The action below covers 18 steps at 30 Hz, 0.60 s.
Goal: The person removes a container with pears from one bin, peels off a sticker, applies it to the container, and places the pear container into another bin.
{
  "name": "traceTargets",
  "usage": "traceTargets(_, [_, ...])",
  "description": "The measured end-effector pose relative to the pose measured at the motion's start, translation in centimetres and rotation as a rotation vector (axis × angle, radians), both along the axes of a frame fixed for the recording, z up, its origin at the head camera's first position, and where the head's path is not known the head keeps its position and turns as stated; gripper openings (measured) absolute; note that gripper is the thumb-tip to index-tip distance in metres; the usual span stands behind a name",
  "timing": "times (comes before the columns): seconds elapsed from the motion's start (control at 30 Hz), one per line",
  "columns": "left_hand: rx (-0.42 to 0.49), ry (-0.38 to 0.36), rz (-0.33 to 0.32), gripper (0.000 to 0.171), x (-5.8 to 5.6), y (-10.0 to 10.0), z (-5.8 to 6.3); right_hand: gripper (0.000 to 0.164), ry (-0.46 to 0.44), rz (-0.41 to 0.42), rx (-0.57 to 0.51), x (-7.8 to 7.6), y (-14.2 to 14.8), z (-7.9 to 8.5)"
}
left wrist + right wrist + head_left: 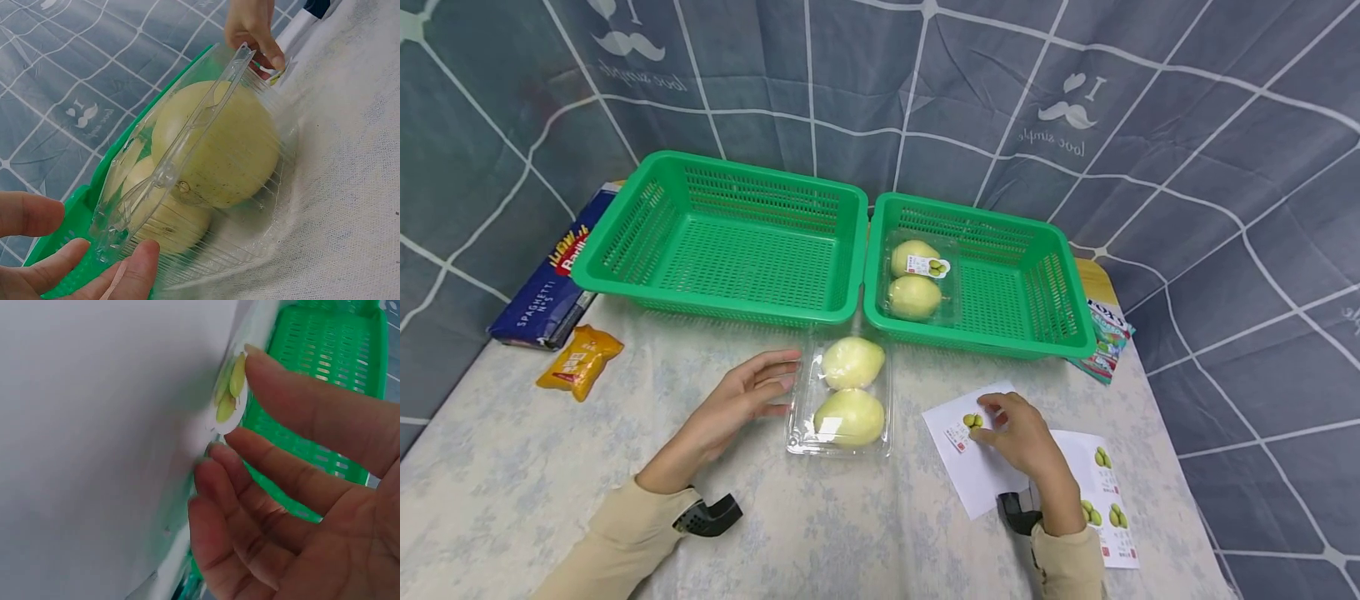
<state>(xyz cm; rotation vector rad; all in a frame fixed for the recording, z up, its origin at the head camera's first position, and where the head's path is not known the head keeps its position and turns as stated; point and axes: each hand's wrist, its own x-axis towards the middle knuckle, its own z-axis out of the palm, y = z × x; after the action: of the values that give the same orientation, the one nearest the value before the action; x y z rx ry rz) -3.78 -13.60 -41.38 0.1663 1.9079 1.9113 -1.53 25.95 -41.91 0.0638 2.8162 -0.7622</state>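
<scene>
A clear plastic clamshell box (795, 437) stands on the table with two pale yellow oval fruits (850, 417) inside. My left hand (730, 412) is at its left side, fingers loosely spread; whether the fingertips touch it I cannot tell. At the right, my right hand (1022, 433) pinches the edge of a white sticker (232, 387) printed with green fruits, between thumb and index finger. Part of this sticker stands up from a white sheet (977, 483); its other end seems to lie against the paper.
Behind the box are two green baskets; the right basket (985, 337) holds a similar box (955, 308) with a label, the left basket (715, 304) stands beside it. A second sticker sheet (1067, 450), a spaghetti box (535, 321), an orange packet (580, 362) and a green packet (1108, 337) lie around.
</scene>
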Motion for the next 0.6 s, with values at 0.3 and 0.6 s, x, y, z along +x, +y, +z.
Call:
traceTargets(0.3, [0.013, -0.004, -0.011, 0.053, 0.01, -0.08, -0.03, 0.011, -0.036, -0.012, -0.011, -0.26, 0.22, 0.08])
traceTargets(0.6, [0.014, -0.011, -0.011, 0.053, -0.02, -0.13, -0.14, 0.022, -0.078, 0.008, -0.079, -0.47, 0.27, -0.50])
